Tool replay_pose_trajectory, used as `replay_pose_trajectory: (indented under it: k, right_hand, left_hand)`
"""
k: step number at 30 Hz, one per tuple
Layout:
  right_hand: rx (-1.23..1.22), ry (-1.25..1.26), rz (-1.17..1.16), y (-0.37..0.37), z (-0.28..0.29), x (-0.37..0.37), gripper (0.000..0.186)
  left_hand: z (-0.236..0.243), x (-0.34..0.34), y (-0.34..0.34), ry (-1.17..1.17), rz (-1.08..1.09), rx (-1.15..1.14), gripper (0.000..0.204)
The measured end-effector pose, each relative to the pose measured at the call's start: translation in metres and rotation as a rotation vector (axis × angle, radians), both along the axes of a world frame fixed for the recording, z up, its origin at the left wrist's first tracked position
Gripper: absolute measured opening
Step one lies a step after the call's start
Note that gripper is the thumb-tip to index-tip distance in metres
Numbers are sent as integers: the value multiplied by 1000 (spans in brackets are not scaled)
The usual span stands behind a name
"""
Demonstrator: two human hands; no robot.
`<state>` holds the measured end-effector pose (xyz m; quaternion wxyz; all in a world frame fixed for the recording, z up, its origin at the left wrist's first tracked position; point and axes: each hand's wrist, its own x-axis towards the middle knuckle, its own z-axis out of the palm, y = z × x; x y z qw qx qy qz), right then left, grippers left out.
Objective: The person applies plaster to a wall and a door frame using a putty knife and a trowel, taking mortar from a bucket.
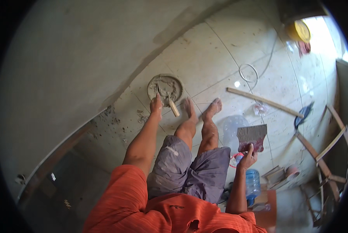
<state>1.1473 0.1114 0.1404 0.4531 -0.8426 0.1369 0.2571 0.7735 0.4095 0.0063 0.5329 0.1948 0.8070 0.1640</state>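
Note:
My left hand point(156, 105) is closed at the near-left rim of a round basin point(177, 81) of wet grey mortar; a thin dark edge shows above my fingers, and what they grip is unclear. A trowel's wooden handle point(174, 109) sticks out over the basin's near rim, beside that hand. In my right hand point(249, 159), out to the right of my knee, is a wide spreader point(251, 134) with a maroon grip and grey mortar spread on its blade.
My bare feet stand on spattered tiles point(205, 50) beside a plastered wall point(77, 54). A wooden batten point(265, 101), coiled hose point(248, 72), translucent jug point(232, 130) and blue water jug point(252, 182) lie around me. Jointed timber pieces point(330, 139) are at right, a yellow container point(298, 31) at far right.

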Motion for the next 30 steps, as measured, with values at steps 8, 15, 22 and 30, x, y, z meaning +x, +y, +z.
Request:
replay_pose_trajectory:
  k: [8,15,22,30]
  right_hand:
    - [218,20,306,-8,-13,12,23]
    - [233,-31,616,28,7,-68,16]
    - [225,-144,878,52,7,-167,14]
    - [53,-127,1195,106,31,-305,40]
  left_hand:
    - [11,-116,-97,-50,410,-12,47]
    - [-6,-182,-199,-264,752,15,49]
    - [2,-258,-312,-420,1011,137,48]
    - [38,-350,-430,-367,1187,281,51]
